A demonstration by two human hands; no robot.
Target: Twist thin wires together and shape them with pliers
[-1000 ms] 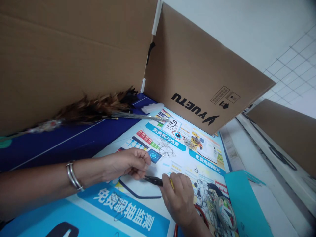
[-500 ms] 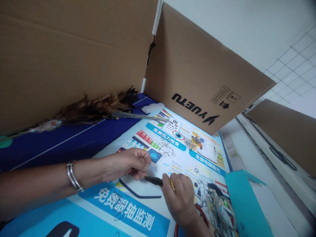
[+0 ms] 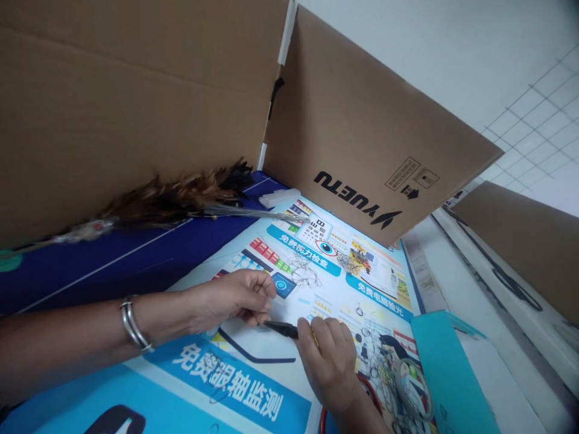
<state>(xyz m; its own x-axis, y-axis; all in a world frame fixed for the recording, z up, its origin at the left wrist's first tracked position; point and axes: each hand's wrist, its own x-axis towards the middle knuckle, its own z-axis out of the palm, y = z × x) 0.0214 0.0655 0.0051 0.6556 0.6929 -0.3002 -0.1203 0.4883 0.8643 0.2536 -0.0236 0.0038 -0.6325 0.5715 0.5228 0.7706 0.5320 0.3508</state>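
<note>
Pliers (image 3: 284, 329) fill clenched right hand (image 3: 329, 363); left hand (image 3: 244, 299) pinches near their tip.

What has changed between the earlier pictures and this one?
Very little. The pliers in the right hand look slightly rolled or more closed at the tips; I can't tell which. Nothing was visibly taken hold of or let go. The left hand, the feathers and the cardboard stayed as they were.
</note>
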